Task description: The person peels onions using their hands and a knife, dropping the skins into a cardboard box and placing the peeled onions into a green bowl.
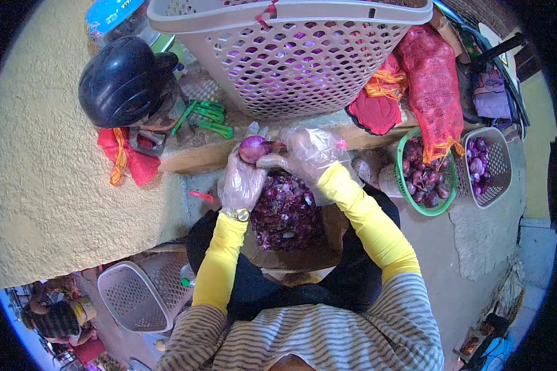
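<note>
Head view shows me the left grip (241, 182) pinching a purple onion (252, 149) at its fingertips, with the right grip (306, 148) closed around a slim dark object (278, 147) I can't identify. That onion lies just left of the right grip, its long axis seemingly pointing toward it; the left grip is nearer, touching. I count one onion held, one cardboard box (334, 232) of uncountable onion skins (288, 213) below the grips, one large crate (340, 20) beyond, and rightward one green basket (401, 170), one small grey basket (501, 167), one red mesh sack (430, 77).
</note>
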### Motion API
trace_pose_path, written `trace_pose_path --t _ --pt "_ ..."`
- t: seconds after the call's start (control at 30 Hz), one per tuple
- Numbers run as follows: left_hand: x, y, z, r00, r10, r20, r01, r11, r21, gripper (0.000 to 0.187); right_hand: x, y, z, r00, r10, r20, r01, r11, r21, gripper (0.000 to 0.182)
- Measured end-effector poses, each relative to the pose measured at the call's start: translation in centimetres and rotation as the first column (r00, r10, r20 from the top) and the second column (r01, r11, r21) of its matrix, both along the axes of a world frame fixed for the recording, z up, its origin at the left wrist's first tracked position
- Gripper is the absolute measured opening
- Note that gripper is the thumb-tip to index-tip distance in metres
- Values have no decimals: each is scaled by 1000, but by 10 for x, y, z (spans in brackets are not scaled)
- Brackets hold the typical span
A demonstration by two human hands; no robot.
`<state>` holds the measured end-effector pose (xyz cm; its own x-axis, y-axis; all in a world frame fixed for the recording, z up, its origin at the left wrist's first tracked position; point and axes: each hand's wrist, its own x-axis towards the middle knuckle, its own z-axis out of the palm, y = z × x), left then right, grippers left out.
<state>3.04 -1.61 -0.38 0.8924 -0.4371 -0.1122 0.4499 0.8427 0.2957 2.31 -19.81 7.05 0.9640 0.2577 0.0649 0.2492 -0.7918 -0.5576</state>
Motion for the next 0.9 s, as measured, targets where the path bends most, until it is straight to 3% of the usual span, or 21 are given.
trace_pose_path --t 0.13,0.4,0.53,0.63,0.83,0.9 --pt "-5 -4 9 1000 18 2 -18 999 -40 47 -2 6 1 999 3 36 -4 999 32 56" --pt "-3 -8 3 972 233 -34 -230 971 66 43 -7 16 -9 997 -73 -26 75 993 93 56" --pt "-4 -7 1 971 238 -15 -237 971 45 42 -7 19 -12 995 -87 -42 89 996 32 58" --pt "-4 -7 1 967 248 -58 -250 968 -18 44 -8 16 -15 995 -98 3 98 992 79 59" --pt "2 0 3 994 105 -32 -103 993 61 47 -6 10 -20 995 -85 51 83 995 47 60" --pt "3 1 7 997 74 19 -76 979 189 48 -4 10 -23 995 -91 48 89 995 46 60"
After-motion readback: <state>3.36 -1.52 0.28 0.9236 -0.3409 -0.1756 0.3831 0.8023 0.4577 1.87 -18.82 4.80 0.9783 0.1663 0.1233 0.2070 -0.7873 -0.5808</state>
